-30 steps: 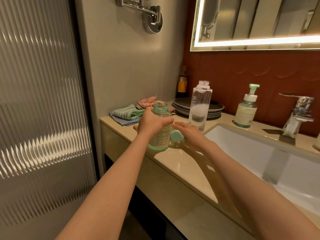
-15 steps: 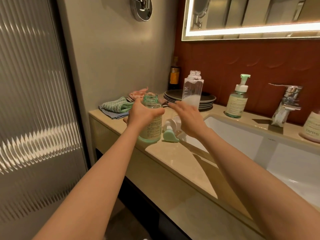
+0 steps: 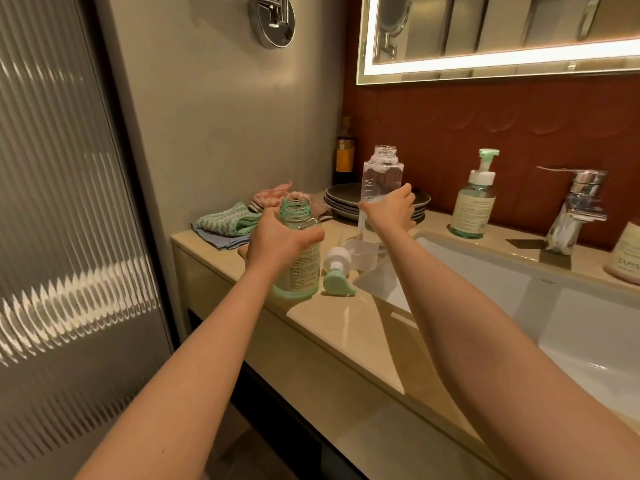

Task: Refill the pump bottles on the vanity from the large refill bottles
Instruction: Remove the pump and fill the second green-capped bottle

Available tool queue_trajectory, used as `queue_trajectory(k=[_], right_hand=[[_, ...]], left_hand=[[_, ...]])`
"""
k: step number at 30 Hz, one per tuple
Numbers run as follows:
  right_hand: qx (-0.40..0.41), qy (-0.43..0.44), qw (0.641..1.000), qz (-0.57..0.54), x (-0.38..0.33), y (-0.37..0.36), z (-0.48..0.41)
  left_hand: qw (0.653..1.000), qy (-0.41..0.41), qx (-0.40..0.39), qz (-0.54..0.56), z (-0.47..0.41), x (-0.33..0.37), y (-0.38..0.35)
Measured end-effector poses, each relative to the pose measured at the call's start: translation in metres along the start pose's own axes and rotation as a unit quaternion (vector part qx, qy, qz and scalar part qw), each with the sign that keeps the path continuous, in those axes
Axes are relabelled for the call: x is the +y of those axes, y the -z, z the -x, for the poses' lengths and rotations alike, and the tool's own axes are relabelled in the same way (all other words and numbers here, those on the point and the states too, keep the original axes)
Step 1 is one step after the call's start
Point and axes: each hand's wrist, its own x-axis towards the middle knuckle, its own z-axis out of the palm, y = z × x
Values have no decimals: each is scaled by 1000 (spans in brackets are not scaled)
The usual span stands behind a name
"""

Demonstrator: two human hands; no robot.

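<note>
A pale green pump bottle (image 3: 300, 268) with its neck uncapped stands on the beige vanity top (image 3: 346, 327). My left hand (image 3: 277, 237) grips its shoulder. Its green and white pump head (image 3: 337, 271) lies on the counter just right of it. Behind, a tall clear refill bottle (image 3: 379, 181) stands open-topped, and my right hand (image 3: 389, 211) wraps around its lower half. A white cap (image 3: 362, 254) sits at that bottle's foot. A second green pump bottle (image 3: 474, 206), pump fitted, stands by the sink's back edge.
The white sink basin (image 3: 519, 282) lies right of the bottles, with a chrome tap (image 3: 575, 209) and a labelled jar (image 3: 627, 258) behind it. Stacked dark plates (image 3: 341, 199), folded cloths (image 3: 228, 223) and a dark bottle (image 3: 344, 154) fill the back left corner. A ribbed glass door (image 3: 62, 237) stands left.
My right hand set the pump head down on the counter, then reached back and took hold of the clear refill bottle. My left hand kept holding the green bottle.
</note>
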Motion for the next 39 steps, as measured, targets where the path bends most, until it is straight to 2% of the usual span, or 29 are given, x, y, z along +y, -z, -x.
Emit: queue_trajectory(k=[3, 7, 13, 17, 20, 24, 29, 39], right_hand=[[-23, -38, 999, -3, -1, 6, -8], [-38, -31, 997, -64, 0, 7, -11], [-39, 65, 991, -111, -8, 22, -4], [-37, 206, 977, -29, -21, 35, 16], [-37, 274, 961, 13, -23, 37, 27], [-65, 304, 950, 36, -18, 36, 38], [-43, 336, 930, 142, -12, 32, 51], [-17, 364, 914, 177, -18, 40, 53]], left_hand=[[1000, 0, -1, -4, 0, 1, -1], [1000, 2, 5, -1, -1, 1, 0], [1000, 3, 8, -23, 2, 4, 1], [999, 10, 8, -31, 5, 7, 2], [1000, 14, 7, -24, 5, 7, 1], [1000, 19, 4, -7, 5, 7, 1], [1000, 20, 11, -17, 8, 11, 1], [1000, 18, 8, -9, 5, 7, -1]])
